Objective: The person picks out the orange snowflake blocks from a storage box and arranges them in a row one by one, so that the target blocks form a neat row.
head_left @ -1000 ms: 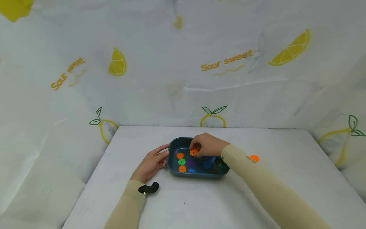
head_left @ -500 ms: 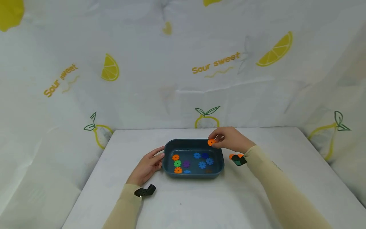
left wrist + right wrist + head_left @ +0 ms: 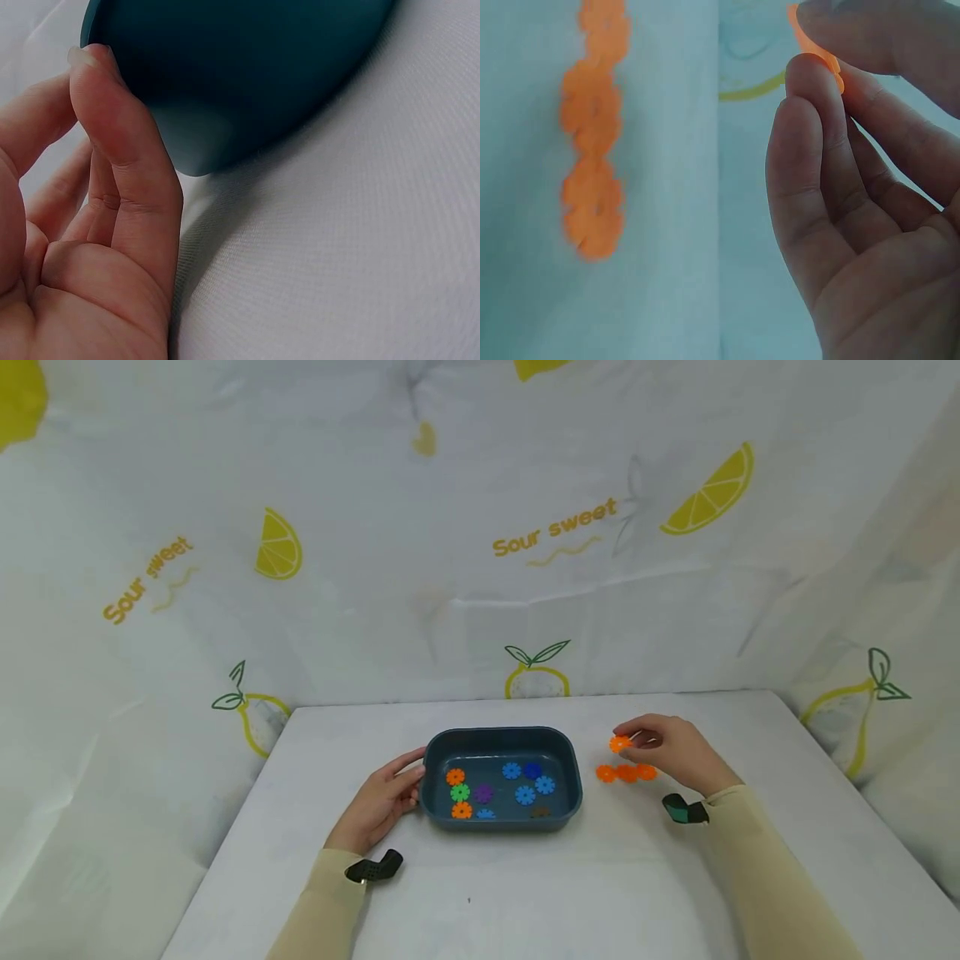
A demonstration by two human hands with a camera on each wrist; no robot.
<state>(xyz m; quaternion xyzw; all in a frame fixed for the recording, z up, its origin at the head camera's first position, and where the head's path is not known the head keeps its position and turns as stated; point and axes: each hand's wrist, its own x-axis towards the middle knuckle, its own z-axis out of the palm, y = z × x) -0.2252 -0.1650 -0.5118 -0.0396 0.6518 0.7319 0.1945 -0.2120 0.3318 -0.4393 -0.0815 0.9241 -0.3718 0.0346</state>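
Observation:
A dark blue tray (image 3: 501, 739) sits mid-table and holds several flower-shaped discs: orange (image 3: 455, 777), green (image 3: 460, 792), purple (image 3: 483, 793) and blue (image 3: 525, 794). My left hand (image 3: 384, 797) rests against the tray's left wall (image 3: 225, 82), fingers straight. My right hand (image 3: 670, 750) pinches an orange disc (image 3: 619, 743) (image 3: 816, 46) right of the tray, just above a row of three orange discs (image 3: 626, 772) (image 3: 592, 135) lying on the table.
The white table (image 3: 525, 885) is backed and flanked by a white cloth printed with lemons (image 3: 708, 489). A small dark speck (image 3: 469, 900) lies on the table near its front. Both forearms wear beige sleeves with wrist cameras.
My right hand lifted an orange disc out of the tray and carried it right, over the tray's rim to the row of orange discs. The left hand stayed on the tray.

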